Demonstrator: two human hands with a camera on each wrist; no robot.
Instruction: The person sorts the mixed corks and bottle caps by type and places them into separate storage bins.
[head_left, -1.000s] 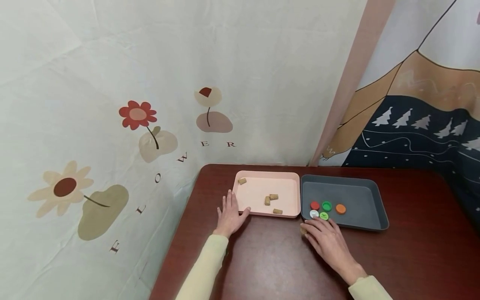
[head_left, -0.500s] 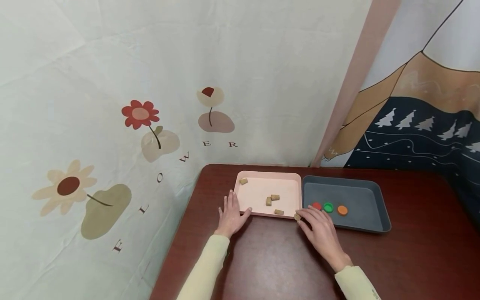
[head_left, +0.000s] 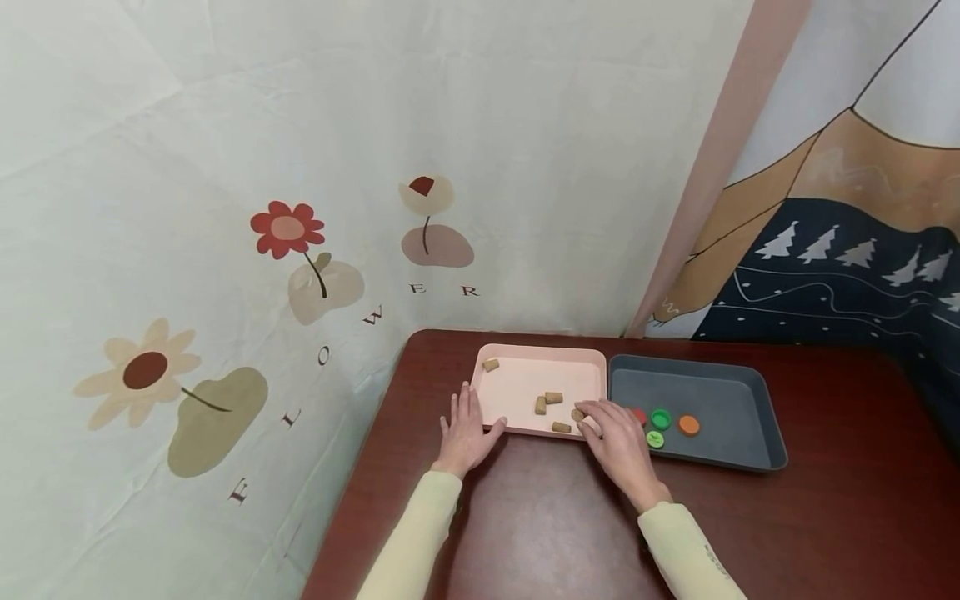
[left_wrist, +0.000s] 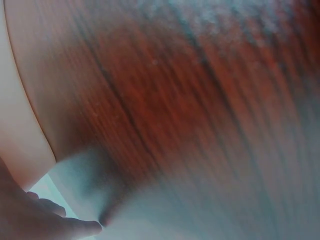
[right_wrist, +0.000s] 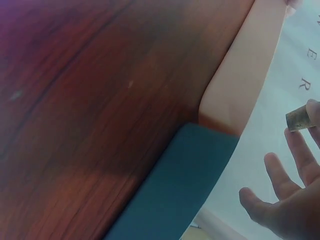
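My right hand (head_left: 618, 450) pinches a cork (right_wrist: 298, 119) between thumb and fingertips, over the front right corner of the pink tray (head_left: 517, 353). In the right wrist view the other fingers spread apart below it. Several more corks lie in the pink tray: one cork (head_left: 491, 365) at the back left, a pair with one cork (head_left: 553, 397) near the middle, and another cork (head_left: 561, 427) by the front wall. My left hand (head_left: 461, 437) rests at the tray's front left corner with its fingers straight and thumb spread along the rim.
A dark grey tray (head_left: 697, 383) stands against the pink tray's right side. It holds a red cap (head_left: 639, 416), a green cap (head_left: 661, 419), a light green cap (head_left: 655, 439) and an orange cap (head_left: 688, 426). Both trays sit toward the back of the brown table (head_left: 540, 517), near the wall hanging.
My right hand has carried the cork left and away from me, from the table before the grey tray to over the pink tray. My left hand has stayed at the pink tray's corner.
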